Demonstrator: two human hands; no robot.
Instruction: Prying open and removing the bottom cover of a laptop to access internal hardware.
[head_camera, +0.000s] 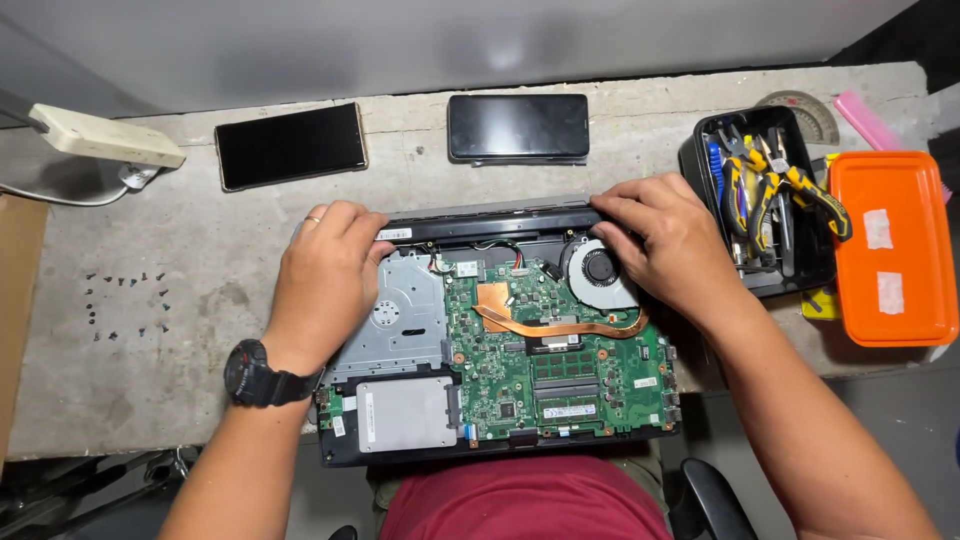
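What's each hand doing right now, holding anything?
Left hand: fingers curled, pressing the opened laptop at its rear edge.
Right hand: same, pressing the rear edge near the fan.

A: Bright, even light from above and a little far; a soft glare patch sits on the grey wall (500, 50) at the far side; the bench (200, 260) is evenly lit.

B: Shadows?

A: Short and soft; one under each hand, left hand (325, 275) and right hand (665, 240); the near edge below the bench falls dark.

B: Sharpness?

A: Crisp in the middle; the green board (540, 370) shows fine detail; the two dark phones (290, 145) reflect little; the orange lid (893, 245) is vivid, nearly blown out; the bench edges bow slightly at left and right; no motion blur.
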